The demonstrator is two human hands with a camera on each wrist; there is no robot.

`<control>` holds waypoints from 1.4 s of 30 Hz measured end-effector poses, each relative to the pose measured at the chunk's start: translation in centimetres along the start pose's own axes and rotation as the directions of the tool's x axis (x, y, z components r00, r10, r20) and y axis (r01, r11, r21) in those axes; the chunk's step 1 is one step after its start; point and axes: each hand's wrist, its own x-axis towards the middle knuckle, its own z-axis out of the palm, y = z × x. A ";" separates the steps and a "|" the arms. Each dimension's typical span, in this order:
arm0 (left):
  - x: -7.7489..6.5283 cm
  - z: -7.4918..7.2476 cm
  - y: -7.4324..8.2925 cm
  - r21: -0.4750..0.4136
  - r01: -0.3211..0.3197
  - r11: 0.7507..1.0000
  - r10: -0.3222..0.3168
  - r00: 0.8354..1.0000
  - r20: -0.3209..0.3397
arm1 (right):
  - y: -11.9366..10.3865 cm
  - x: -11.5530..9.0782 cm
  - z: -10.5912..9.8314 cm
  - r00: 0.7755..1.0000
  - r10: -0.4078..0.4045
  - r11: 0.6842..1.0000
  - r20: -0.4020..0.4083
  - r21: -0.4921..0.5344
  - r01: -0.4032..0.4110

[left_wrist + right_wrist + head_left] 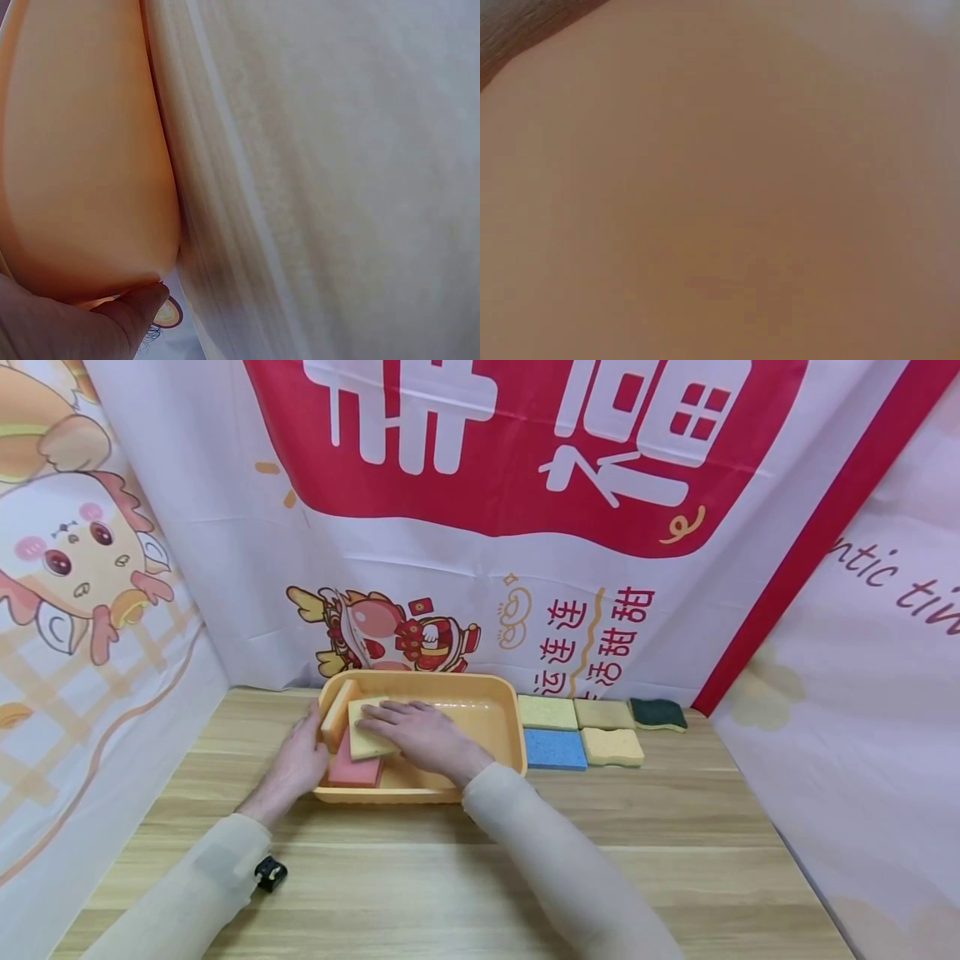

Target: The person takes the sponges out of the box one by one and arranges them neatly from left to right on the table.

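Observation:
A shallow orange tray stands at the back of the table. My left hand grips its left end; the left wrist view shows fingers at the tray's corner. Inside, an orange sponge stands on edge along the left wall. A pink sponge lies near the front left. My right hand reaches in from the right and holds a pale yellow sponge, its fingers across the top face; the thumb is hidden. This sponge overlaps the pink one. In the right wrist view the tray surface is blurred.
Right of the tray lie a pale yellow-green sponge, a tan sponge, a dark green sponge, a blue sponge and a wavy-edged cream sponge. A printed cloth hangs directly behind the tray.

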 end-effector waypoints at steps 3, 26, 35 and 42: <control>0.0 0.0 0.0 -0.005 -0.001 1.000 0.001 1.000 0.001 | 0.0 0.2 0.1 1.000 -0.018 1.000 0.014 0.019 0.018; 0.0 0.2 -0.2 -0.027 -0.014 1.000 0.013 1.000 -0.015 | 1.3 -1.6 0.3 1.000 -0.017 0.998 -0.009 0.063 0.017; 0.0 0.1 -0.2 -0.011 -0.036 0.999 0.036 0.999 -0.020 | 1.9 -3.6 -0.5 1.000 0.014 0.996 0.009 0.094 -0.014; 0.0 0.2 -0.1 0.003 -0.015 1.000 0.015 1.000 -0.019 | 3.0 -5.3 -0.8 0.999 0.045 0.996 0.026 0.078 -0.046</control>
